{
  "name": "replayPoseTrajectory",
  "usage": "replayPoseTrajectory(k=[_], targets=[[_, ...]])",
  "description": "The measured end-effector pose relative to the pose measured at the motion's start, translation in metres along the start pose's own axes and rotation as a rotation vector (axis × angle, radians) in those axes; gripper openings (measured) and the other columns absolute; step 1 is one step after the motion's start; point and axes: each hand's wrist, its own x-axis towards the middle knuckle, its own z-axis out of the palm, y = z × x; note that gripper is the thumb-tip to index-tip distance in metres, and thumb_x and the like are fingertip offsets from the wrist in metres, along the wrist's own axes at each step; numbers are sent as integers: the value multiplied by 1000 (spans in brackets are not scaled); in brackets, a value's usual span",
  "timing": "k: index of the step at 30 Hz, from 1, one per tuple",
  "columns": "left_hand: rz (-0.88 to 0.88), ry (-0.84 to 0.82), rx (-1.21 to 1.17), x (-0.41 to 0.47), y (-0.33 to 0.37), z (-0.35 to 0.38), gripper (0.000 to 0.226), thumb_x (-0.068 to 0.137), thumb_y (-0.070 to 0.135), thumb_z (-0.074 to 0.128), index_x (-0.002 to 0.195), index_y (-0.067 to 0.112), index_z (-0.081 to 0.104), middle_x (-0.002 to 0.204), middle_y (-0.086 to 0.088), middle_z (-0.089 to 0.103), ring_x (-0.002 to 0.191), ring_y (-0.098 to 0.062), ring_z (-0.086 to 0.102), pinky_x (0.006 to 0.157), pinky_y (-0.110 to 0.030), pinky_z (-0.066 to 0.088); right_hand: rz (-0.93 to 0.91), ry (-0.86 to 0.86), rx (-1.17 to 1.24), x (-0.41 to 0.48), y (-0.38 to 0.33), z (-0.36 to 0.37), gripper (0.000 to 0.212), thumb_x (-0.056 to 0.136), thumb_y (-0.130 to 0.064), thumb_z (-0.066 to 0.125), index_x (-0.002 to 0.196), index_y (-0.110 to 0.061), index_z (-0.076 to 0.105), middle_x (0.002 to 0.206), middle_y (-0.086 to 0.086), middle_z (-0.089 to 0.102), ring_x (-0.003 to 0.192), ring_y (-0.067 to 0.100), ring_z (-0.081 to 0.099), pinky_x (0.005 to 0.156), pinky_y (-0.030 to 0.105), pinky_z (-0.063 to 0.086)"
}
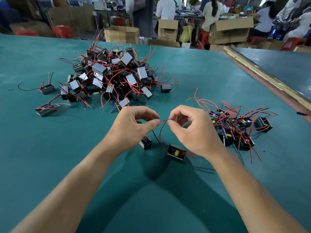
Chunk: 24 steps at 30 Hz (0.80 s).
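Note:
Above a green table [50,157], my left hand [133,126] and my right hand [190,130] both pinch a thin red wire [161,132] between thumb and forefinger, fingertips almost meeting. The wire curves down to a small black box module [176,152] with a yellow part inside, lying on the table under my right hand. A black wire also runs from near my left fingers towards it. A second black module [145,142] lies partly hidden under my left hand.
A big heap of black modules with red wires [111,76] fills the table's far left. A smaller group of modules [235,126] lies to the right. Cardboard boxes [122,34], red stools and seated people stand beyond the table's far edge.

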Motion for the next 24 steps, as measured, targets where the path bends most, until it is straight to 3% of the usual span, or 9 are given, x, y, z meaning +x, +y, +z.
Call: replayPoseTrajectory(k=[4,9,18,21,24], targets=[[-123,77,-40,3,-4,-4,13,87,5,69,81,17,70,69,5,69,39,-5,45,41,-17,40,-3,92,-55,1,4,0,12,82,-14,67,73,-21,62,66,-12,63,60,15,60,59,31,50],[-185,69,-59,3,-2,-5,15,88,2,63,86,17,67,71,-2,74,38,-9,44,41,-17,40,-1,137,-83,3,6,0,9,81,-19,65,73,-21,63,70,-13,64,59,14,60,60,32,51],[-65,12,-69,0,3,1,11,89,6,67,82,14,69,61,-1,69,40,-11,43,42,-19,38,-58,135,-176,2,7,1,12,81,-14,68,73,-21,63,68,-12,63,59,14,58,60,37,51],[-42,-5,11,-1,-1,3,8,87,12,70,86,20,70,65,1,69,47,-14,44,47,-25,40,-87,131,-218,2,6,1,10,80,-14,68,73,-21,63,70,-10,62,60,16,59,60,39,51],[-35,28,31,-1,-5,3,12,85,15,72,90,26,69,66,9,65,44,-12,37,44,-21,36,-85,132,-221,1,6,1,11,79,-14,68,73,-21,63,69,-9,62,60,15,59,60,39,51]])
